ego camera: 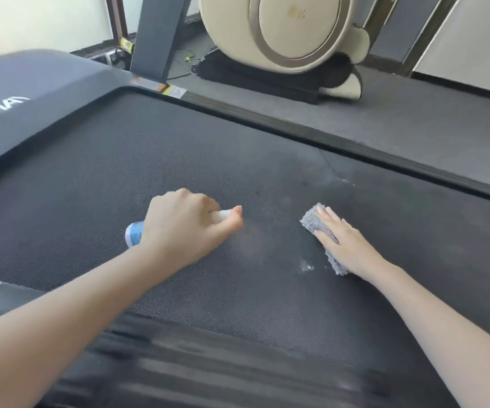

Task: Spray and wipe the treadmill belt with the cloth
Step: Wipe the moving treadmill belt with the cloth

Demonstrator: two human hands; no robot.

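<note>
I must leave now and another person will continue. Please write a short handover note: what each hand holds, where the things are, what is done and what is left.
Left hand: closed around the spray bottle, nozzle end aimed at the treadmill belt.
Right hand: flat, pressing the grey cloth on the belt.
Done: a faint mist patch shows between the hands; white specks lie beside the cloth.
Left: wipe the sprayed patch and specks, then, as far as I can judge, spray and wipe the rest of the belt.

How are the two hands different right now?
The left hand is curled in a fist around the spray bottle; the right hand lies flat with fingers straight, pressing the grey cloth down. Both are bare and over the treadmill belt.
</note>
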